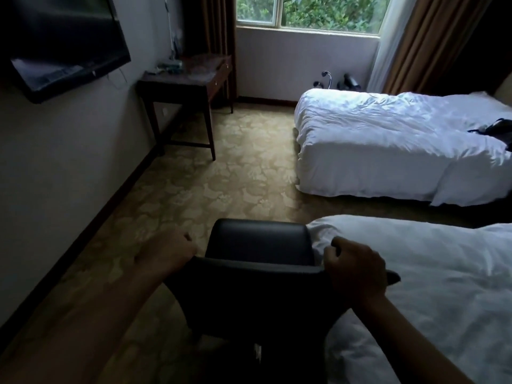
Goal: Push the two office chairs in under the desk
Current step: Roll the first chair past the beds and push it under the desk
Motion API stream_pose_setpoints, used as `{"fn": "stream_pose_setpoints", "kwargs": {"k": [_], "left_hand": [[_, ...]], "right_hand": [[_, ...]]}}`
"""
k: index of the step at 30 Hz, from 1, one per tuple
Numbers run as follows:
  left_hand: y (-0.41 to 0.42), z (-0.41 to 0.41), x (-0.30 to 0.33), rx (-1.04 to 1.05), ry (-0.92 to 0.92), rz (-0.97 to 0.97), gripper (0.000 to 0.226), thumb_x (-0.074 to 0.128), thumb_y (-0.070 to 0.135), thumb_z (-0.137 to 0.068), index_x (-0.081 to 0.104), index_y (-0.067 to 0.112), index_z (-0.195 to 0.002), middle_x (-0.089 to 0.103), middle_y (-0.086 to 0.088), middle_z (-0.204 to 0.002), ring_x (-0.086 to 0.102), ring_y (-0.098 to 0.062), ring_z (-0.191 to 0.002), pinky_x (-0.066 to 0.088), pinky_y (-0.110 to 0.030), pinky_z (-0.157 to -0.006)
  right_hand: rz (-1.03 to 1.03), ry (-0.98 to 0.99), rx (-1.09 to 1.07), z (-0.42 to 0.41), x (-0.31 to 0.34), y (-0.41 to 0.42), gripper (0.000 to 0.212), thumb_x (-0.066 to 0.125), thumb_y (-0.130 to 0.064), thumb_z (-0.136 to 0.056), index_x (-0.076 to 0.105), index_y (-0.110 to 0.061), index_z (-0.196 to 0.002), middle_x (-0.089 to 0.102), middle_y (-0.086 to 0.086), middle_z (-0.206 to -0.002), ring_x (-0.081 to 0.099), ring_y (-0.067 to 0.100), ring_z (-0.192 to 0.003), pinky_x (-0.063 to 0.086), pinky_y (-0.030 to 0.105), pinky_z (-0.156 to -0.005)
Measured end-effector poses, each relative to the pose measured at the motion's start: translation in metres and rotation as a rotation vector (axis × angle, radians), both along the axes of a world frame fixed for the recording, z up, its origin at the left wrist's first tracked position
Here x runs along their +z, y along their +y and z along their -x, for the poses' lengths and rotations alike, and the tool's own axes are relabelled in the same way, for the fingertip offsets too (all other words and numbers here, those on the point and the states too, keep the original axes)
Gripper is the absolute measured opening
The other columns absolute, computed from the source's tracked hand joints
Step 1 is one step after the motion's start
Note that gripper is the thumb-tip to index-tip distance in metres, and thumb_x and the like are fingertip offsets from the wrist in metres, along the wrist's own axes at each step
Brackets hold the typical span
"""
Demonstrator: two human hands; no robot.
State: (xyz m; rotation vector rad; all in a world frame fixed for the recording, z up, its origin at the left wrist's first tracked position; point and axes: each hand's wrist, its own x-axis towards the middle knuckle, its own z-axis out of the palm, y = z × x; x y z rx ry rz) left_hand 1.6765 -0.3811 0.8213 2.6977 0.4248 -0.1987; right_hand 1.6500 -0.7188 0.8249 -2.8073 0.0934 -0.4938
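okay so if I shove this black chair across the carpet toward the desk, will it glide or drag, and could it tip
The black chair will probably drag a bit: the patterned carpet looks soft, and its base is hidden, so wheels are unconfirmed. Both hands, left and right, grip the backrest's top edge, so a hard push up high might tilt it forward. Its padded shell looks stiff, unlikely to flex.
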Motion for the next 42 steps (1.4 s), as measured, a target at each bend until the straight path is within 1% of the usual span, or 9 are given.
{"fn": "stream_pose_setpoints", "kwargs": {"k": [5,10,13,16,23,29,35,39,42], "left_hand": [[-0.040,-0.072,-0.005,-0.052,-0.294,-0.071,0.031,0.046,0.054,-0.078,0.056,0.026,-0.067,0.059,0.006,-0.063,0.058,-0.020,-0.062,0.034,-0.028,-0.051],[-0.047,-0.187,0.004,0.030,-0.168,-0.025,0.039,0.043,0.053,-0.074,0.052,0.019,-0.057,0.063,-0.010,-0.072,0.061,-0.032,-0.073,0.043,-0.033,-0.061],[-0.039,-0.245,0.002,0.051,-0.144,0.036,0.040,0.044,0.046,-0.072,0.056,0.013,-0.054,0.063,-0.009,-0.068,0.060,-0.031,-0.068,0.036,-0.031,-0.054],[-0.018,-0.317,-0.001,0.083,-0.151,0.084,0.046,0.043,0.048,-0.074,0.056,0.007,-0.058,0.066,-0.020,-0.078,0.062,-0.038,-0.075,0.048,-0.039,-0.067],[0.021,-0.466,-0.011,0.055,-0.183,-0.020,0.044,0.039,0.052,-0.070,0.054,0.014,-0.054,0.062,-0.010,-0.070,0.058,-0.031,-0.067,0.032,-0.030,-0.054],[0.046,-0.585,-0.004,0.016,-0.157,-0.092,0.042,0.039,0.051,-0.071,0.058,0.015,-0.060,0.062,-0.010,-0.077,0.056,-0.032,-0.072,0.035,-0.032,-0.058],[0.079,-0.700,0.002,0.005,-0.174,-0.086,0.039,0.039,0.049,-0.073,0.054,0.017,-0.056,0.065,-0.012,-0.081,0.058,-0.033,-0.075,0.039,-0.032,-0.061],[0.094,-0.773,0.006,0.024,-0.195,-0.131,0.041,0.044,0.045,-0.081,0.048,0.014,-0.055,0.065,-0.014,-0.082,0.060,-0.034,-0.077,0.036,-0.031,-0.060],[0.104,-0.825,0.007,0.070,-0.207,-0.104,0.043,0.047,0.040,-0.084,0.045,0.013,-0.051,0.060,-0.014,-0.071,0.060,-0.036,-0.075,0.035,-0.032,-0.059]], "right_hand": [[-0.094,0.010,0.050,-0.121,-0.007,-0.015,0.029,0.036,-0.036,-0.077,0.034,-0.025,-0.051,0.040,-0.008,-0.048,0.042,0.013,-0.044,0.025,0.025,-0.046],[-0.131,0.074,0.094,-0.243,-0.003,-0.018,0.025,0.039,-0.037,-0.080,0.043,-0.022,-0.060,0.060,0.005,-0.066,0.057,0.031,-0.064,0.031,0.031,-0.054],[-0.094,0.050,0.090,-0.297,-0.008,-0.006,0.025,0.037,-0.038,-0.079,0.045,-0.021,-0.062,0.067,0.013,-0.079,0.061,0.037,-0.072,0.032,0.034,-0.058],[-0.026,0.026,0.086,-0.362,-0.011,0.010,0.034,0.034,-0.039,-0.078,0.061,-0.019,-0.077,0.070,0.014,-0.086,0.062,0.039,-0.077,0.033,0.035,-0.061],[-0.072,0.149,0.063,-0.509,-0.005,0.049,0.027,0.040,-0.034,-0.079,0.045,-0.015,-0.060,0.064,0.015,-0.076,0.044,0.030,-0.062,0.030,0.035,-0.056],[-0.083,0.196,0.035,-0.623,-0.001,0.078,0.030,0.034,-0.039,-0.074,0.047,-0.014,-0.063,0.060,0.011,-0.072,0.049,0.030,-0.062,0.028,0.032,-0.053],[-0.101,0.162,0.039,-0.739,-0.003,0.112,0.026,0.037,-0.037,-0.079,0.051,-0.019,-0.065,0.058,0.008,-0.072,0.053,0.032,-0.067,0.036,0.035,-0.061],[-0.090,0.114,0.038,-0.821,-0.009,0.130,0.026,0.037,-0.037,-0.076,0.049,-0.019,-0.062,0.056,0.008,-0.067,0.045,0.027,-0.063,0.032,0.034,-0.060],[-0.112,0.101,0.065,-0.881,-0.015,0.143,0.025,0.037,-0.038,-0.077,0.045,-0.021,-0.061,0.039,-0.005,-0.057,0.037,0.018,-0.051,0.024,0.030,-0.052]]}}
